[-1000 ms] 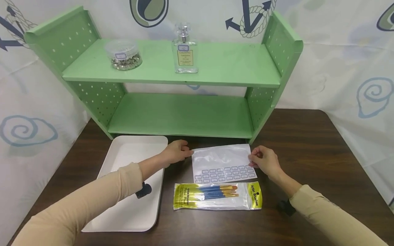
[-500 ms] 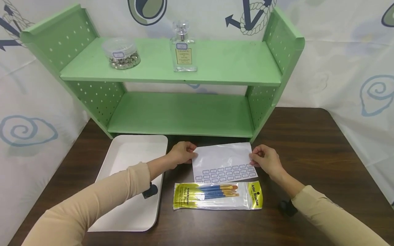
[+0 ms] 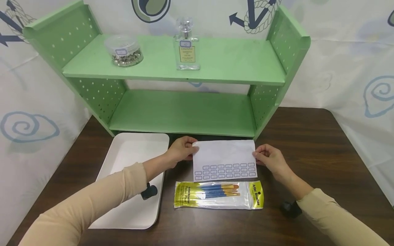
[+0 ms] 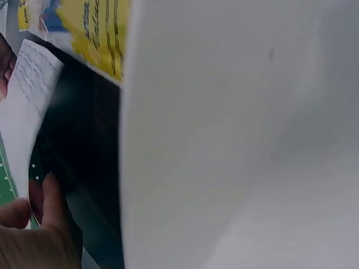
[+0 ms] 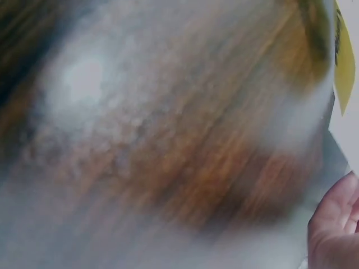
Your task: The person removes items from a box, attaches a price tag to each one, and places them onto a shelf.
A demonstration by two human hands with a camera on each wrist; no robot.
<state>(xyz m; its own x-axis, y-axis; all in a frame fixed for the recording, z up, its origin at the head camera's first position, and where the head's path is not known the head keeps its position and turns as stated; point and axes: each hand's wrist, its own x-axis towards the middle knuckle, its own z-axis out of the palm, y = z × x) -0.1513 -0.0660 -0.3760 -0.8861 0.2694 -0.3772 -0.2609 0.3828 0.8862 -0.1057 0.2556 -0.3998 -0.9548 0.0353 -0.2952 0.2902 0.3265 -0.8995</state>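
Observation:
A white sheet of small blue-framed labels is held up between both hands behind the brush pack. My left hand pinches its left edge between thumb and fingers; the left wrist view shows the same left hand at the edge of the label sheet. At the opposite edge, my right hand pinches the paper. The right wrist view catches only part of the right hand at its lower right. Rows of labels fill the sheet's lower part, and its upper part is blank.
A yellow-ended pack of artist brushes lies in front of the sheet. To the left is a white tray, under the left forearm. Behind stands a green shelf bearing a labelled perfume bottle and a clear round jar of metal bits.
The label sheet has been straightened and raised slightly, its top edge now nearly level. The left hand has shifted a little right and gripped its edge; the right hand has moved slightly right.

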